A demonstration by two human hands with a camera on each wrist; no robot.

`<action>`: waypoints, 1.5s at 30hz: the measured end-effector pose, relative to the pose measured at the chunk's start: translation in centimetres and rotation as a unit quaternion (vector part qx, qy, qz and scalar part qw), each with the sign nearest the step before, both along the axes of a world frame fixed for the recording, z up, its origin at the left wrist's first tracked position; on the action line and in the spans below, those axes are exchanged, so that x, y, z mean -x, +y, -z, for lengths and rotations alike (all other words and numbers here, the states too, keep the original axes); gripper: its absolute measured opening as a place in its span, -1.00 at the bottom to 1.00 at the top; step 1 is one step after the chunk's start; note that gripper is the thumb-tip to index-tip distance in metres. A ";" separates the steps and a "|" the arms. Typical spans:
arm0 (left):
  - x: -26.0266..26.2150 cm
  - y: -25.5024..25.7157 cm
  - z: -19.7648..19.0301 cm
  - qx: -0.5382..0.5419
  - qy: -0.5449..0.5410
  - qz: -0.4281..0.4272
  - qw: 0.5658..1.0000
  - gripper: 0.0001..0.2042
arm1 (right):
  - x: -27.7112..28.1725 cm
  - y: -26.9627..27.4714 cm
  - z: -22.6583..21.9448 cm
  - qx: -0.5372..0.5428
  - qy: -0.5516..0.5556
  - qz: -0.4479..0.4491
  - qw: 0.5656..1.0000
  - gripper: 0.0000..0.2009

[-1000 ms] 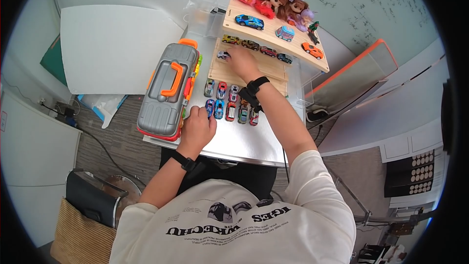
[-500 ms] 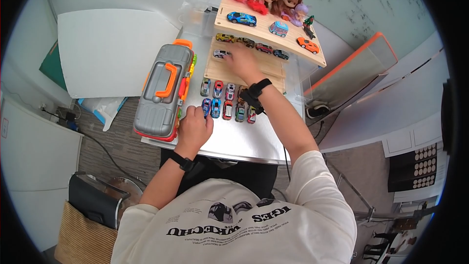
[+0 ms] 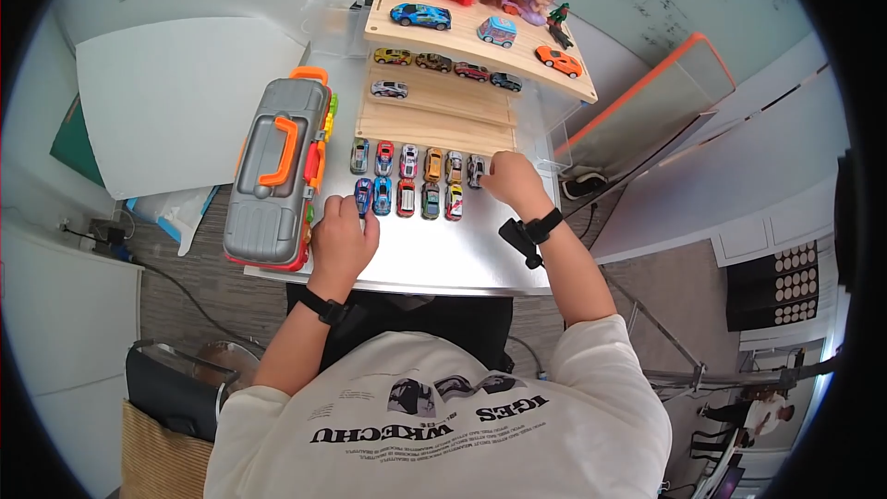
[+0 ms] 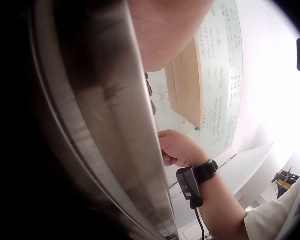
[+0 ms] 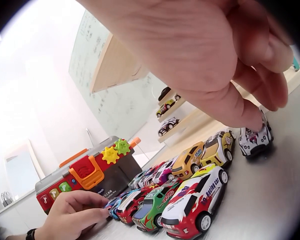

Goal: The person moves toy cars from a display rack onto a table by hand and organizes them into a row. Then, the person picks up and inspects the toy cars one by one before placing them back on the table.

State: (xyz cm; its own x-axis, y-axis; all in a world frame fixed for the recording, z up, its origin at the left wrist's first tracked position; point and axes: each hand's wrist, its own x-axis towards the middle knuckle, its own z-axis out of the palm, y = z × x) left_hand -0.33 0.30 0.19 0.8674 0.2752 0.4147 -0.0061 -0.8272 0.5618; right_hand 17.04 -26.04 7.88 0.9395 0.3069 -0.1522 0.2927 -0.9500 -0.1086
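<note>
On the metal table, toy cars stand in two rows. My right hand (image 3: 516, 183) pinches the white-and-black car (image 3: 476, 171) at the right end of the back row; in the right wrist view its thumb lies against that white car (image 5: 255, 140). At the left end of the front row, my left hand (image 3: 344, 240) holds the near end of a blue car (image 3: 363, 194) with its fingertips. Behind the rows, a silver-white car (image 3: 389, 90) stands alone on a lower step of the wooden shelf (image 3: 434, 137), with several cars on the step above.
A grey toolbox (image 3: 268, 176) with an orange handle stands left of the cars. The shelf's top board (image 3: 471, 35) bears dolls, a blue car (image 3: 420, 16), a small van (image 3: 497, 31) and an orange car (image 3: 558, 61). An orange-edged panel (image 3: 647, 97) leans at the right.
My right hand has left the silver-white car on the shelf step and come down to the right end of the back row. My left hand remains by the blue car. The head view has shifted.
</note>
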 end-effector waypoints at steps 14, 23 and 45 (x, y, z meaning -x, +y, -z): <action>0.0 0.1 -0.1 -0.009 -0.030 0.010 0.999 -0.79 | 0.9 0.4 1.1 -0.002 -0.067 0.040 0.997 -0.77; 0.1 0.1 -0.2 -0.009 -0.022 0.003 1.000 -0.79 | -6.0 5.9 -1.4 -0.179 -0.229 -0.125 0.949 -0.79; 0.1 0.1 0.0 -0.007 0.000 0.001 1.000 -0.78 | -9.4 9.5 0.5 -0.127 -0.203 -0.172 0.956 -0.79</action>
